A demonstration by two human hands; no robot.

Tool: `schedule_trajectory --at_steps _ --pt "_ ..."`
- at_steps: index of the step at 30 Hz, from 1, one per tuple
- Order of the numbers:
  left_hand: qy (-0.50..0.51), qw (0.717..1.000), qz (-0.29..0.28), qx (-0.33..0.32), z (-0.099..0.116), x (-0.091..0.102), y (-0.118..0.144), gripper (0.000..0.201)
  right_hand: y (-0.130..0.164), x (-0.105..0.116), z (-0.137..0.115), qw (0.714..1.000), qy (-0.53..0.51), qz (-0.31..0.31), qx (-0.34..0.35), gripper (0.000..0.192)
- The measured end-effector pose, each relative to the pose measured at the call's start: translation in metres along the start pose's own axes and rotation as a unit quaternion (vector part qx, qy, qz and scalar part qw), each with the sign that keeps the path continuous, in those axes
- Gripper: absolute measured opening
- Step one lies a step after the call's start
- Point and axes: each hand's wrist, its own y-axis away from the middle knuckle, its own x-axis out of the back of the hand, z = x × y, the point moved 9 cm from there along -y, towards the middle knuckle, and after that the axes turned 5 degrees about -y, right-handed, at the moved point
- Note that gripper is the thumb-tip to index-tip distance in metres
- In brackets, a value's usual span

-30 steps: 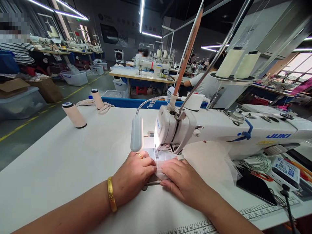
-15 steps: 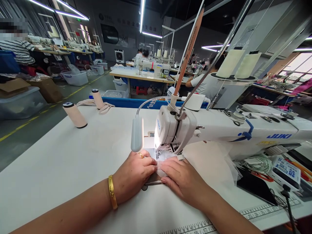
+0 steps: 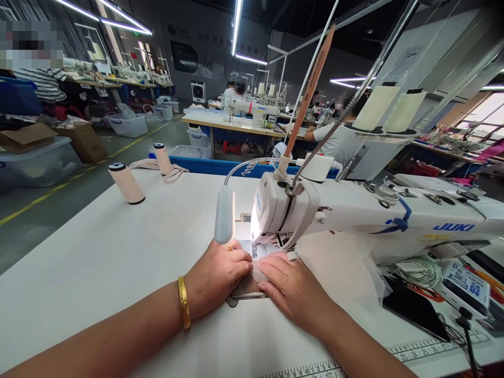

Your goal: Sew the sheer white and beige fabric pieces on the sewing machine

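My left hand (image 3: 216, 275) and my right hand (image 3: 291, 289) lie side by side on a small pale fabric piece (image 3: 260, 273), fingertips pressing it flat just in front of the needle area of the white JUKI sewing machine (image 3: 354, 212). The fabric runs under the presser foot (image 3: 263, 248), lit by the grey gooseneck lamp (image 3: 224, 215) that hangs right above my left hand. A gold bangle sits on my left wrist and a ring on one left finger. How much fabric lies under my palms is hidden.
Two cream thread cones (image 3: 126, 182) and a coil of tape (image 3: 173, 172) stand at the far left of the white table (image 3: 98, 262). White fabric (image 3: 370, 273), cord (image 3: 419, 269) and a dark tablet (image 3: 413, 307) lie at right. Other people work at tables behind.
Both hands have slid a little forward toward the presser foot with the fabric. The view has shifted slightly.
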Motion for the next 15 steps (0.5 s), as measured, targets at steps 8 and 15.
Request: schedule_trajectory --at_steps 8,15 --pt "-0.031 0.999 0.009 0.002 -0.005 -0.004 -0.002 0.025 -0.003 0.000 0.006 1.000 0.016 0.018 -0.010 0.018" --pt "-0.046 0.999 0.014 0.005 -0.006 -0.003 -0.005 0.025 -0.003 -0.003 0.015 0.998 0.046 0.019 -0.031 0.022"
